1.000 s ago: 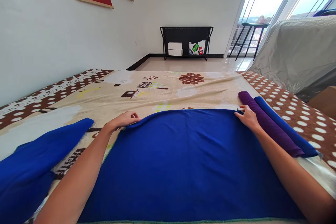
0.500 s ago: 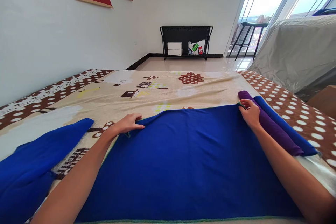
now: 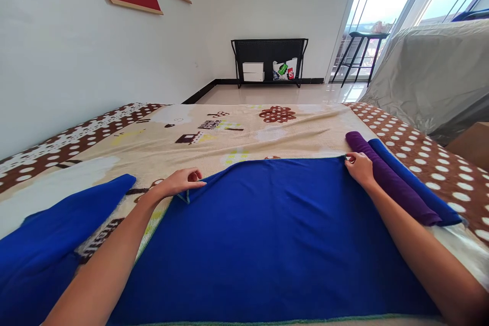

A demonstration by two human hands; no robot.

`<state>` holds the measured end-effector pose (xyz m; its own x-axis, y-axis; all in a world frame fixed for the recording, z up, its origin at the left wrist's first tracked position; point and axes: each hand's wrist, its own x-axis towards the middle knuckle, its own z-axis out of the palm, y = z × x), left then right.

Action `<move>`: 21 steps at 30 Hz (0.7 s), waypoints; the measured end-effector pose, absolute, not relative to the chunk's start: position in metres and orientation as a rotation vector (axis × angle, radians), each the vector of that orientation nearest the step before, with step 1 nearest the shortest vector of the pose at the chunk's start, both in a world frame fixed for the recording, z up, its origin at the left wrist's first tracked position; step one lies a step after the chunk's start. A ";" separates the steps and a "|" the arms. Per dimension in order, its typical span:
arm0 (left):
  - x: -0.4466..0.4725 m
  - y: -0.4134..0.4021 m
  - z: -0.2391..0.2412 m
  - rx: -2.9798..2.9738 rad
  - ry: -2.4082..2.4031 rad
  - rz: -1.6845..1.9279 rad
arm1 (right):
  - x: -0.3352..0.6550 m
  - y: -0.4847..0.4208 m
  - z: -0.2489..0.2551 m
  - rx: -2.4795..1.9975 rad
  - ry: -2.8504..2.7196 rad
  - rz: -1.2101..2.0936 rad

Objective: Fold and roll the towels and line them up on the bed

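A large blue cloth (image 3: 267, 239) with a green-stitched hem lies spread before me on the patterned blanket. At its far left corner, my left hand (image 3: 185, 181) has curled fingers and the thumb along the hem. A small triangle of the corner is folded over below that hand; the exact grip is partly hidden. My right hand (image 3: 359, 168) pinches the far right corner between thumb and fingers. Close to that hand lie a purple rolled cloth (image 3: 389, 178) and a blue rolled cloth (image 3: 416, 183). Another blue cloth (image 3: 64, 224) lies loosely heaped beside my left forearm.
The cream and brown blanket (image 3: 237, 137) covers the bed, with polka-dot borders. Beyond it, a black rack (image 3: 269, 51) holds white boxes against the wall. Plastic-covered furniture (image 3: 439, 66), a cardboard box (image 3: 471, 145) and a black stool (image 3: 361, 53) are at the right.
The left fingers have curled in more, and that hand shifted slightly left, showing more of the folded corner. The right hand moved slightly left and down, its fingers closer together on the corner.
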<state>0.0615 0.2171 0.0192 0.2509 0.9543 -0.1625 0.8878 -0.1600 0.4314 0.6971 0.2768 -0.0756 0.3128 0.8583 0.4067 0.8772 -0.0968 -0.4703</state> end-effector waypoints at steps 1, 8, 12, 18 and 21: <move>0.063 0.216 0.019 2.092 1.656 0.195 | 0.697 0.276 -0.077 -1.961 -1.550 -0.045; 0.064 0.218 0.021 2.162 1.671 0.236 | 0.696 0.278 -0.076 -2.097 -1.598 -0.083; 0.058 0.226 0.022 2.189 1.769 0.353 | 0.691 0.280 -0.071 -2.117 -1.541 -0.147; 0.048 0.250 0.020 2.150 2.072 0.642 | 0.684 0.283 -0.064 -2.109 -1.435 -0.293; 0.047 0.263 0.015 2.133 2.152 0.738 | 0.682 0.284 -0.061 -2.112 -1.397 -0.332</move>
<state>0.0471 0.2633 0.0146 -0.0646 0.9493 0.3076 0.9384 -0.0471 0.3424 0.6822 0.2840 -0.0611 0.4209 0.7568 0.5000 0.9009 -0.2843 -0.3281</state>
